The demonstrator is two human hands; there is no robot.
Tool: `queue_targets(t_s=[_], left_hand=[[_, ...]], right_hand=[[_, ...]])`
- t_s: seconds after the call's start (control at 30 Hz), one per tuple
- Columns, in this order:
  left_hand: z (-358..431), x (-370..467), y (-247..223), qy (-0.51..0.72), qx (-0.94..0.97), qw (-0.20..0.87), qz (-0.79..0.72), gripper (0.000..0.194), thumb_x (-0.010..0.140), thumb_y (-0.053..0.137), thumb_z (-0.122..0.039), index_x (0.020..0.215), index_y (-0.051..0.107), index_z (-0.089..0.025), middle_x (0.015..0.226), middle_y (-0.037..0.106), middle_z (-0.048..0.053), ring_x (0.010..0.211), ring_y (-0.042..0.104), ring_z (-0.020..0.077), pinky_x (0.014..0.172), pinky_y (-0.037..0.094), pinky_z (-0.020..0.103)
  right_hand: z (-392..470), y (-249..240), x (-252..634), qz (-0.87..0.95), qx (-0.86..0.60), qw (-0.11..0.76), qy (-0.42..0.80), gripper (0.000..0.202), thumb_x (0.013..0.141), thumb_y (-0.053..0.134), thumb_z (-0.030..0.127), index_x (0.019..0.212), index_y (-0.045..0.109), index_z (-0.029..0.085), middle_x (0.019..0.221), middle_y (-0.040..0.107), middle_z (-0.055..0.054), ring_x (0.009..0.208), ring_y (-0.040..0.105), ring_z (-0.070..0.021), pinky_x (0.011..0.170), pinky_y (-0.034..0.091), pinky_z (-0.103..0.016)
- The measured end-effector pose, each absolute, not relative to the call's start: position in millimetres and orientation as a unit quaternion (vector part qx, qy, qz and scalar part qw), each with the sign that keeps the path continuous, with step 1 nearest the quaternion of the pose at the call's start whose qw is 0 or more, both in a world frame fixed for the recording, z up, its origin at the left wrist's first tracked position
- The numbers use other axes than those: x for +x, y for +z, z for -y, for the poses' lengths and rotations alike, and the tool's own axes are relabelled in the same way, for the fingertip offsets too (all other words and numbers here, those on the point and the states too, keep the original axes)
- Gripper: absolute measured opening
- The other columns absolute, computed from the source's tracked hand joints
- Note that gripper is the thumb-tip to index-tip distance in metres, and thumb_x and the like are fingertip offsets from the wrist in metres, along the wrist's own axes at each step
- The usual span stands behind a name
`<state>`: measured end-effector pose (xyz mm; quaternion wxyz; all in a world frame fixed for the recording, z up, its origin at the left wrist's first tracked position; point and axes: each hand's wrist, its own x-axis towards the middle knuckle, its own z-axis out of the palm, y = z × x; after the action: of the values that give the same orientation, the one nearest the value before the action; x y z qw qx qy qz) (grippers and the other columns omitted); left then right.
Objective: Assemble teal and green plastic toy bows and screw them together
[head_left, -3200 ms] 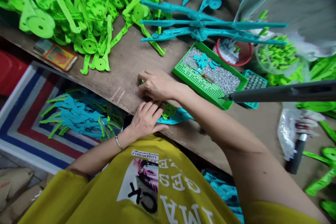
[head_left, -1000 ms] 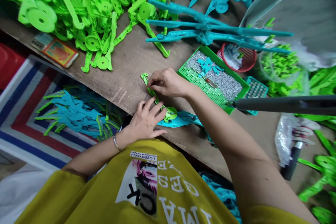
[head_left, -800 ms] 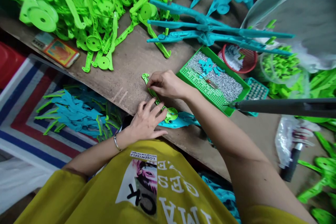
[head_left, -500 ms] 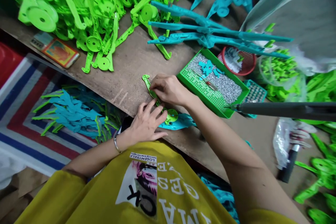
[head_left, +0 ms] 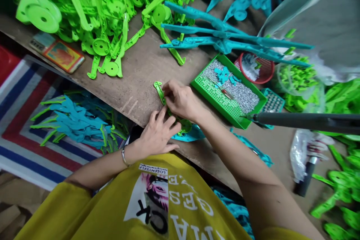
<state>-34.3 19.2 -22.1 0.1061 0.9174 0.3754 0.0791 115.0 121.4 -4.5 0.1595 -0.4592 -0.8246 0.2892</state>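
A narrow green plastic arm piece [head_left: 159, 91] lies on the wooden table [head_left: 135, 71] at its near edge, over a teal plastic piece [head_left: 194, 134]. My right hand [head_left: 181, 99] has its fingers pinched down on the middle of the green piece. My left hand [head_left: 157, 133] presses flat on the piece's near part, beside its round green end [head_left: 185, 124]. What sits between the fingertips is hidden by my right hand.
A green tray [head_left: 225, 103] of small silver screws with teal bits stands right of my hands. A dark rod [head_left: 303, 120] points at its corner. Heaps of green parts [head_left: 92, 7] and long teal parts [head_left: 225, 37] fill the far table. A phone [head_left: 59, 50] lies left.
My right hand slid from the green piece's far tip toward its middle, closer to my left hand. The view has shifted slightly; my left hand stays pressed down.
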Motion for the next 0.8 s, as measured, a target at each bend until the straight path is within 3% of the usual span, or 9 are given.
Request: queue_targets(t_s=[0.2, 0.5, 0.8], left_hand=[[-19.4, -33.7, -18.5, 0.071, 0.917, 0.101, -0.379, 0.067, 0.079, 0.067, -0.066, 0.124, 0.058, -0.017, 0.124, 0.053, 0.015, 0.129, 0.044, 0.0467, 0.102, 0.038, 0.057], [-19.0, -32.5, -18.9, 0.074, 0.915, 0.104, -0.383, 0.07, 0.079, 0.067, -0.066, 0.128, 0.057, -0.017, 0.126, 0.054, 0.016, 0.136, 0.038, 0.0476, 0.103, 0.037, 0.058], [-18.4, -31.7, -16.3, 0.056, 0.91, 0.124, -0.391, 0.061, 0.081, 0.066, -0.065, 0.123, 0.059, -0.021, 0.133, 0.052, 0.015, 0.132, 0.042, 0.0445, 0.105, 0.035, 0.056]], right_hand=[[-121.3, -5.6, 110.0, 0.828, -0.473, 0.142, 0.266, 0.028, 0.077, 0.046, 0.007, 0.102, 0.054, 0.016, 0.088, 0.072, -0.007, 0.076, 0.064, -0.0163, 0.07, 0.044, -0.026], [-122.0, -6.3, 114.0, 0.799, -0.475, 0.184, 0.321, 0.023, 0.082, 0.048, 0.006, 0.1, 0.055, 0.018, 0.094, 0.075, -0.007, 0.085, 0.071, -0.0165, 0.078, 0.05, -0.027], [-114.0, -6.6, 99.1, 0.83, -0.509, 0.098, 0.206, 0.028, 0.084, 0.042, 0.009, 0.108, 0.054, 0.016, 0.09, 0.073, -0.008, 0.076, 0.065, -0.0165, 0.069, 0.043, -0.025]])
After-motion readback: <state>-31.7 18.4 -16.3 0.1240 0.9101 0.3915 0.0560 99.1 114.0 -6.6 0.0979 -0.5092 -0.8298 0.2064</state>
